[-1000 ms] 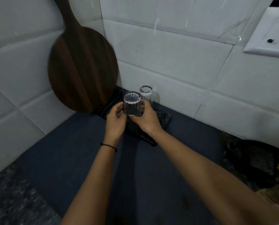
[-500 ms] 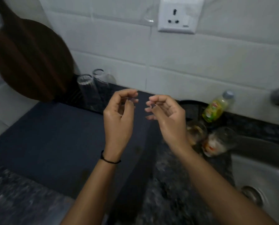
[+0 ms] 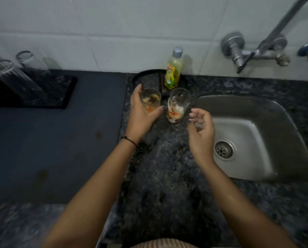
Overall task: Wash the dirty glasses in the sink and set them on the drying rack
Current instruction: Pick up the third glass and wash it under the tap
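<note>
On the counter beside the sink, the left hand grips one dirty glass; the right hand hovers empty, fingers loosely curled, near a second glass. Fetching seems under way: next, lift the gripped glass across into the sink.

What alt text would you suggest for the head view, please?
A left hand grips a dirty glass on the counter; the right hand hovers by a second glass beside a steel sink. Two glasses stand on the rack.
</note>
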